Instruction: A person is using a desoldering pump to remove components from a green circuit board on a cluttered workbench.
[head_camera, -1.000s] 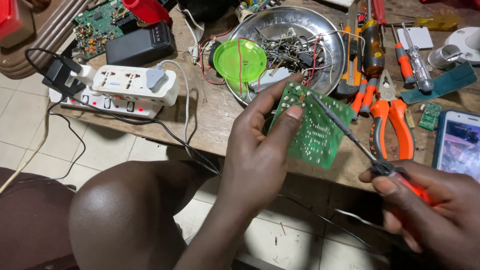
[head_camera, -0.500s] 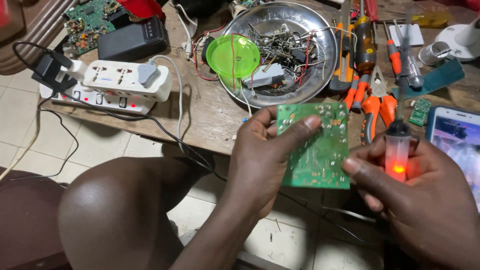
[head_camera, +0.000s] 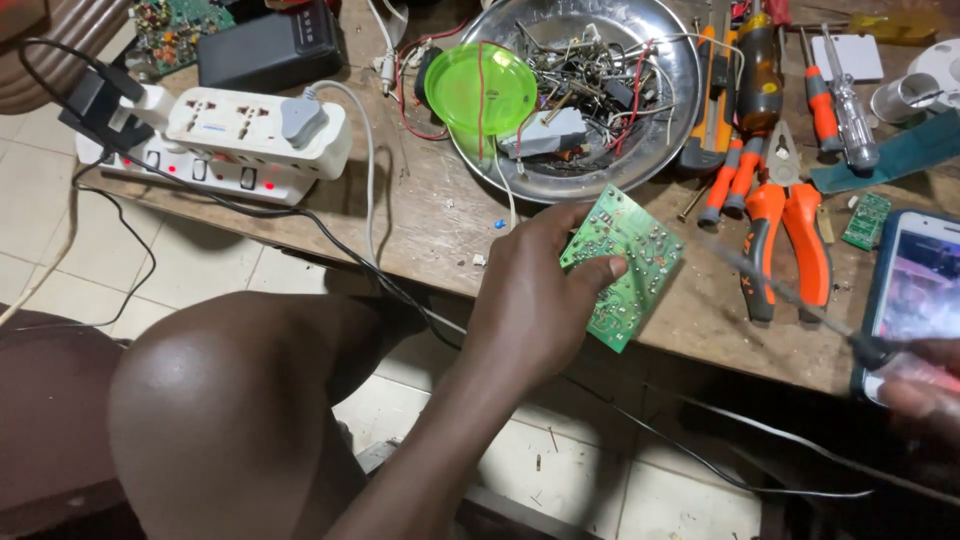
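My left hand holds a small green circuit board by its near edge, solder side up, tilted over the front edge of the wooden workbench. At the right edge of the view my right hand grips a soldering iron with a red handle. Its thin metal shaft is blurred and points up-left, with the tip just right of the board, apart from it.
A round metal tray of wire scraps and a green lid sit behind the board. Orange pliers, screwdrivers and a phone lie at the right. A white power strip with plugs is at the left. My bare knee is below.
The right hand has dropped toward the right edge, swinging the soldering iron out so its shaft points at the board. The left hand kept the board, now nearer the bench.
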